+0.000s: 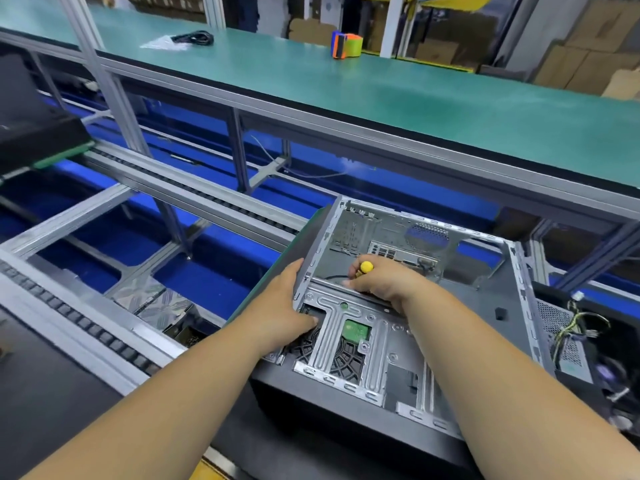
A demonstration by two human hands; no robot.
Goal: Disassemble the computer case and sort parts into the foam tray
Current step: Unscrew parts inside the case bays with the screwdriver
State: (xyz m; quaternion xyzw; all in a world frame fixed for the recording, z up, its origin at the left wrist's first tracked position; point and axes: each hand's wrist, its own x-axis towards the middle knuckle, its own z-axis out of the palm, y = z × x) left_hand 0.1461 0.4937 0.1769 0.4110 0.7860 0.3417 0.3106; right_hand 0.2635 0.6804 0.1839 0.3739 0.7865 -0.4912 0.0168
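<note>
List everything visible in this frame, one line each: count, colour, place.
computer case: 1, grey metal, open, lying on the conveyor, centre right
screwdriver: 1, yellow handle, inside the case
green circuit board: 1, behind the case's metal bracket
tape dispenser: 1, orange, blue and green, far green bench
black cable: 1 coil, far bench, left
cardboard boxes: several, brown, background right
wire bundle: 1, yellow and black, right edge
left hand: grips the case's left wall
right hand: grips the screwdriver
</note>
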